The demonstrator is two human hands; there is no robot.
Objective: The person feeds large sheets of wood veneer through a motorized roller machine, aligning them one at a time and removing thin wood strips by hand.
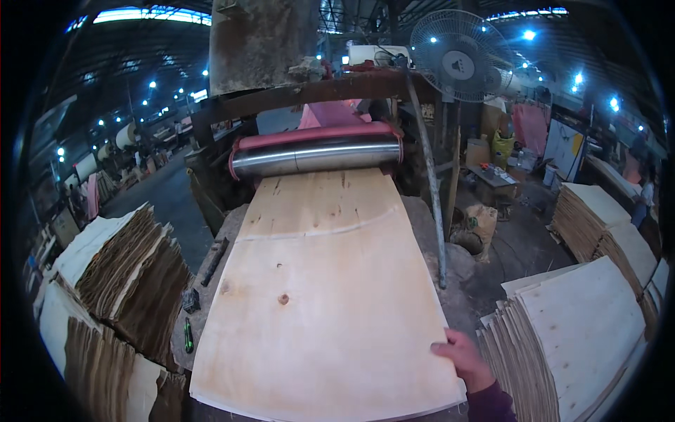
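Right hand (pixel 464 359) comes in from the bottom right corner, dark purple sleeve (pixel 490 404) at the wrist. Its fingers (pixel 443 348) are curled down onto the right edge of a big pale wood sheet (pixel 316 295), pinching or pressing that edge, can't quite tell if the thumb is under it. So closed on the sheet's edge, pretty much. Left hand isn't anywhere in the shot.

The sheet lies flat on the bench (pixel 450 260), a rough grey slab that shows along both sides. It runs from the bottom of the view straight up to a shiny metal roller (pixel 316 155) with a red strip along its top; the far end of the sheet sits right at the roller. There's a knot (pixel 283 299) near the middle of the sheet and a thin curved line across it further up.

Just right of the hand, a stack of the same pale sheets (pixel 576 330), edges fanned toward the bench. More stacks behind it, further right (pixel 598 218). On the left, darker ragged stacks of thin sheets (pixel 133 274). A small green tool (pixel 188 336) and a dark bar (pixel 214 261) lie on the bench's left edge.

A thin metal pole (pixel 427 183) stands beside the bench on the right, with a round fan (pixel 460 55) at the top. Blue-white lights dot the dark roof behind.
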